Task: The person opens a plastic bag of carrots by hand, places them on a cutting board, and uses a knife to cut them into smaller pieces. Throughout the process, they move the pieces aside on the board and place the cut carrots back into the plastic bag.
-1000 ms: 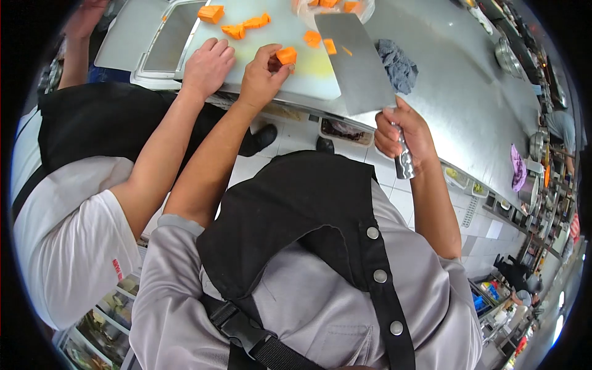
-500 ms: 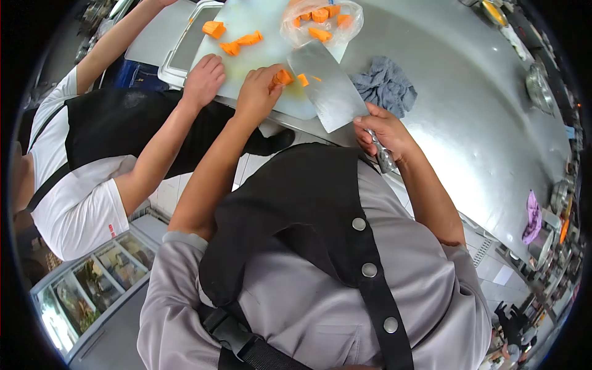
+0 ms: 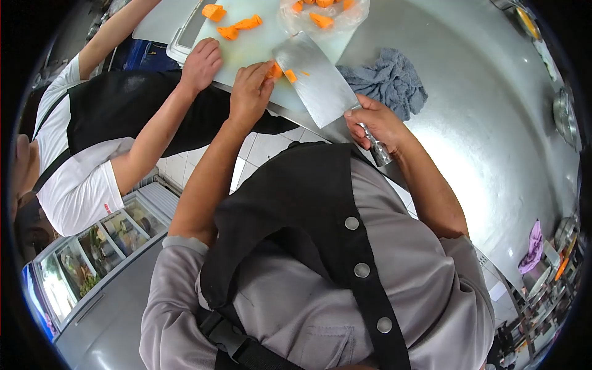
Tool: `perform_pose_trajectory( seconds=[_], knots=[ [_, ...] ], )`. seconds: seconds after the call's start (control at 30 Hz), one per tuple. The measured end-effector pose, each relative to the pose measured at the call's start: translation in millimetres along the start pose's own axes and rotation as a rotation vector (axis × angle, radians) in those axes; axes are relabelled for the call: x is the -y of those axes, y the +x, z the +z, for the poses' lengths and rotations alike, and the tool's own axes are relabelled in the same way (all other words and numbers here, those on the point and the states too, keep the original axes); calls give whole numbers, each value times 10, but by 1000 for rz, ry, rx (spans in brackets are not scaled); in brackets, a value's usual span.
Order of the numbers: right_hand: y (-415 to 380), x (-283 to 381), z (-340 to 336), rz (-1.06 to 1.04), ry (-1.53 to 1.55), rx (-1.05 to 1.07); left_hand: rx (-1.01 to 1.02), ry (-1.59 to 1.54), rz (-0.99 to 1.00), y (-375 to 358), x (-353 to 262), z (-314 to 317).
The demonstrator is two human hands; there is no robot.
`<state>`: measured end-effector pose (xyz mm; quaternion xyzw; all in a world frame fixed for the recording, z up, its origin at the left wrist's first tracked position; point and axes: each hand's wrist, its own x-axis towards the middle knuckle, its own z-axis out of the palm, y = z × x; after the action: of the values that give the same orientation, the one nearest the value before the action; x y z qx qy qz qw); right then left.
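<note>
My right hand [image 3: 376,125] is wrapped round the metal handle of a cleaver [image 3: 317,80], whose wide blade lies over the cutting board [image 3: 243,44]. Small orange bits cling to the blade. Beside its edge, the fingers of my left hand [image 3: 250,92] grip a piece of carrot [image 3: 274,70]. More carrot pieces [image 3: 239,27] lie farther up the board. A clear plastic bag [image 3: 342,29] with several carrot chunks rests at the board's far right corner.
A crumpled grey cloth [image 3: 388,83] lies on the steel table [image 3: 468,80], right of the cleaver. At the left a co-worker in a black apron stands close, one hand [image 3: 201,65] at the board's edge. A glass-topped fridge [image 3: 102,246] is behind.
The view has shifted a little, so the board and bag sit higher. The blade has come closer to the carrot piece under my left hand.
</note>
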<state>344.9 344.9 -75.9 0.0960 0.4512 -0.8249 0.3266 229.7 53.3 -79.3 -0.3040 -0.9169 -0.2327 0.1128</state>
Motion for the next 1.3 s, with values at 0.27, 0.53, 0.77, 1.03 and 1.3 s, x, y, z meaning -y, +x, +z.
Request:
perform_pose_trajectory(
  seconds=[0.27, 0.53, 0.77, 1.03, 1.3],
  knots=[
    [105, 16, -78, 12, -31, 27, 11, -20, 9, 28, 12, -3],
    [-51, 160, 41, -19, -61, -95, 37, -57, -46, 38, 22, -14],
    [-35, 147, -38, -10, 44, -57, 71, -180, -185, 85, 21, -50],
    [44, 82, -77, 23, 71, 34, 58, -139, -131, 91, 47, -23],
    [39, 110, -73, 36, 14, 16, 56, -93, -113, 79, 25, -36]
  ],
)
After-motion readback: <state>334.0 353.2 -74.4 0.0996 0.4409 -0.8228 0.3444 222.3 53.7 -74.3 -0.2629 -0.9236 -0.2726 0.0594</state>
